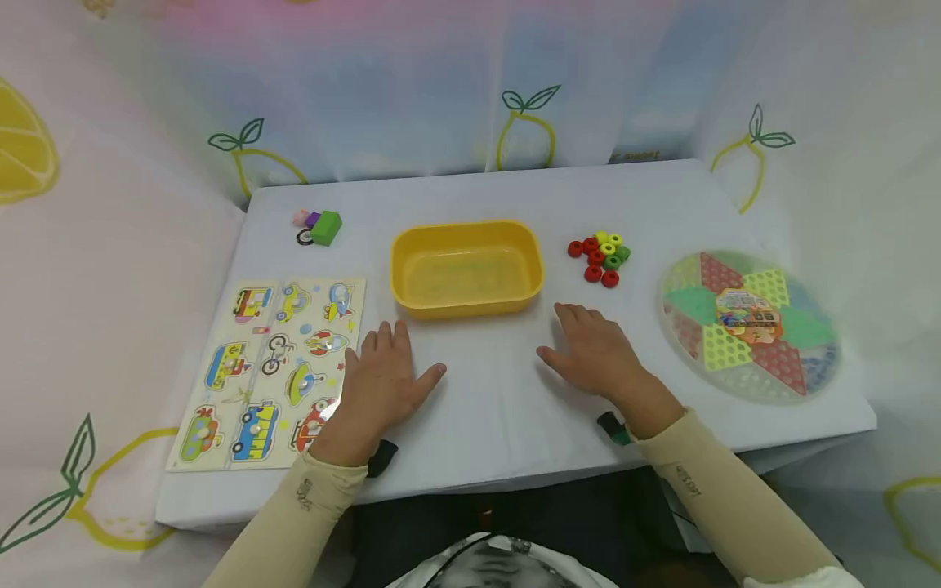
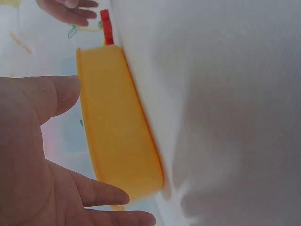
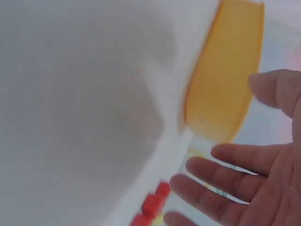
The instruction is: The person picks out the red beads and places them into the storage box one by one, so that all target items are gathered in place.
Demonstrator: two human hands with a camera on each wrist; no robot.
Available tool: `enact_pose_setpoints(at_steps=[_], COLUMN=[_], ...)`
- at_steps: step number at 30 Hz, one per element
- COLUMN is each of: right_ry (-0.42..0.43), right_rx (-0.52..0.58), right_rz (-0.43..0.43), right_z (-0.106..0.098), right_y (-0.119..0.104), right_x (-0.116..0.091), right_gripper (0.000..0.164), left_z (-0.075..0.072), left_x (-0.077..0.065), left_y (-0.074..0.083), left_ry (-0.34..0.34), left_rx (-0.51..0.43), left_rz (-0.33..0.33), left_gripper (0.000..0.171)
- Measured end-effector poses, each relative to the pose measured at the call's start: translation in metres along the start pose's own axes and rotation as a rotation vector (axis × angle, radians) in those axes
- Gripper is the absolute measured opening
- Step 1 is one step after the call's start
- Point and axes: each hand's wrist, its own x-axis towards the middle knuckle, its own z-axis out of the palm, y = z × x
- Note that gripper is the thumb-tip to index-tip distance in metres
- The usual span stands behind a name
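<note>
A yellow plastic basin [image 1: 466,310] stands in the middle of the table, with nothing seen inside it. My left hand [image 1: 382,384] is held palm down in front of its left end, fingers spread, beside the picture puzzle board [image 1: 279,376]. In front of the basin's right end is my right hand [image 1: 595,355], its fingers extended and holding nothing. Beyond it lies a cluster of red beads [image 1: 593,274], yellow beads [image 1: 607,248] and green beads [image 1: 612,262]. The left wrist view shows the basin's side [image 2: 117,127] past the thumb and fingers.
At the back left sit a green block [image 1: 326,229], a purple piece [image 1: 312,220], a pink piece [image 1: 300,217] and a black ring [image 1: 305,238]. A round patterned board [image 1: 764,367] lies at the right. Printed curtains [image 1: 441,98] surround the white table [image 1: 492,408].
</note>
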Motion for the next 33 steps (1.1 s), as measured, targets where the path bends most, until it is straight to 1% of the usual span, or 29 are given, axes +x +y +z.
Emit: enact_pose_setpoints(at_steps=[2, 4, 8, 11, 13, 15, 18, 23, 27, 30, 33], right_ry=[0.005, 0.014, 0.082, 0.098, 0.084, 0.068, 0.084, 0.144, 0.136, 0.119, 0.098], right_rx=[0.032, 0.058, 0.069, 0.055, 0.062, 0.095, 0.200, 0.451, 0.629, 0.722, 0.759], right_rz=[0.013, 0.051, 0.139, 0.184, 0.202, 0.216, 0.249, 0.294, 0.355, 0.392, 0.398], right_z=[-0.011, -0.023, -0.043, -0.049, -0.050, -0.048, -0.043, -0.032, -0.027, -0.026, -0.025], right_y=[0.013, 0.029, 0.063, 0.081, 0.088, 0.093, 0.102, 0.117, 0.126, 0.129, 0.130], right_x=[0.006, 0.014, 0.037, 0.052, 0.060, 0.066, 0.070, 0.075, 0.076, 0.076, 0.079], right_gripper=[0.074, 0.065, 0.053, 0.050, 0.050, 0.051, 0.052, 0.047, 0.046, 0.045, 0.046], left_z=[-0.001, -0.002, -0.004, -0.005, -0.005, -0.005, -0.004, -0.002, -0.001, -0.001, -0.001], left_x=[-0.001, -0.002, -0.004, -0.002, -0.001, 0.000, 0.001, 0.001, 0.002, 0.003, 0.005], left_y=[-0.002, -0.004, -0.005, -0.003, -0.002, 0.000, 0.001, 0.000, -0.001, -0.003, -0.003], left_ry=[0.011, 0.021, 0.048, 0.049, 0.035, 0.019, 0.003, -0.012, -0.022, -0.029, -0.039], left_rx=[-0.003, -0.010, -0.018, -0.023, -0.024, -0.023, -0.021, -0.029, -0.026, -0.022, -0.020], left_rz=[-0.003, -0.002, 0.019, 0.032, 0.029, 0.025, 0.022, 0.020, 0.025, 0.026, 0.022], left_gripper=[0.103, 0.103, 0.101, 0.101, 0.102, 0.102, 0.103, 0.102, 0.101, 0.101, 0.102])
